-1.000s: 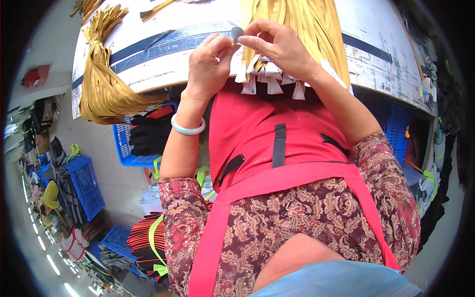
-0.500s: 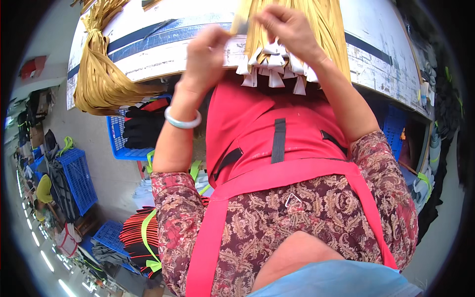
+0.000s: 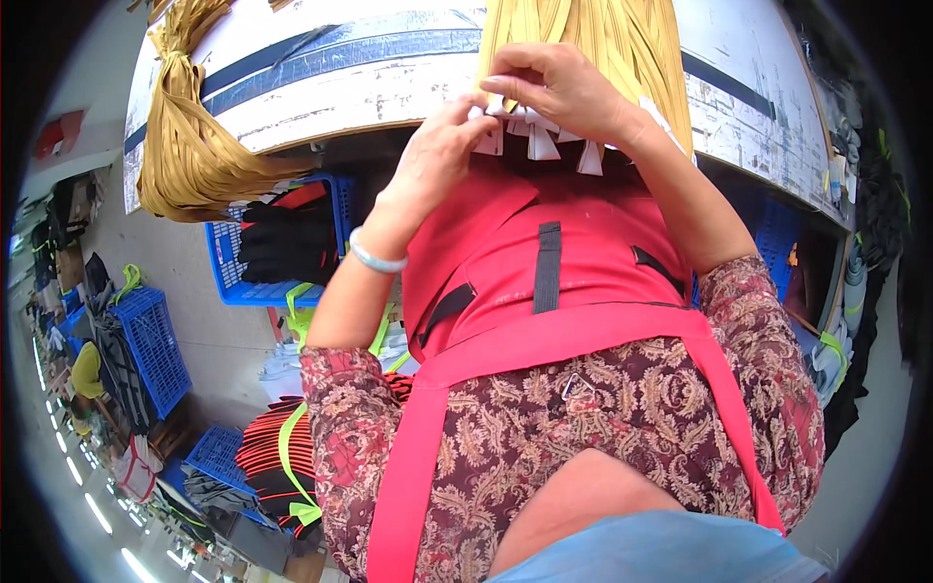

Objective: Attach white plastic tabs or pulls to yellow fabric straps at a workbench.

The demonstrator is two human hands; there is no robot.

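Left hand (image 3: 432, 160) and right hand (image 3: 569, 92) now pinch a white tab (image 3: 494, 104), dark tab no longer visible, so work apparently shifts to ends of gold strips (image 3: 603, 49) at the worktop (image 3: 389, 92) edge.

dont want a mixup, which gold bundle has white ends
The right bundle: white ends hang at its near side; the left bundle shows only gold.

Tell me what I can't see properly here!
- What the left hand and right hand hold: head view, too small, mostly covered by them.
- The gold strips' far ends: cut off by head view's top edge.
- Part of the basket: head view, behind the hanging bundle.
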